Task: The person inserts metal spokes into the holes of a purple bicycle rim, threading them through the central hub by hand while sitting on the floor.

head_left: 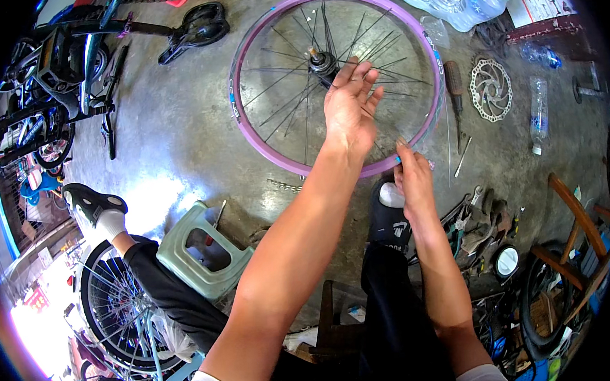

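A bicycle wheel rim [246, 50], purple with blue decals, lies on the concrete floor before me. In its middle sits a black hub [322, 62] with many thin black spokes [283, 74] fanning outward, several of them loose-ended short of the rim. My left hand [352, 110] reaches over the wheel beside the hub, palm turned up and fingers loosely bent and apart, with nothing visible in it. At the rim's near right edge my right hand [415, 179] has its fingers closed on the rim.
Right of the wheel lie a screwdriver [454, 82], a brake disc [490, 90] and a plastic bottle [539, 115]. A green stool [185, 253] stands by my left leg, near a bicycle wheel [95, 295]. Hand tools [464, 217] lie beyond my right forearm. A bicycle [58, 72] fills the upper left.
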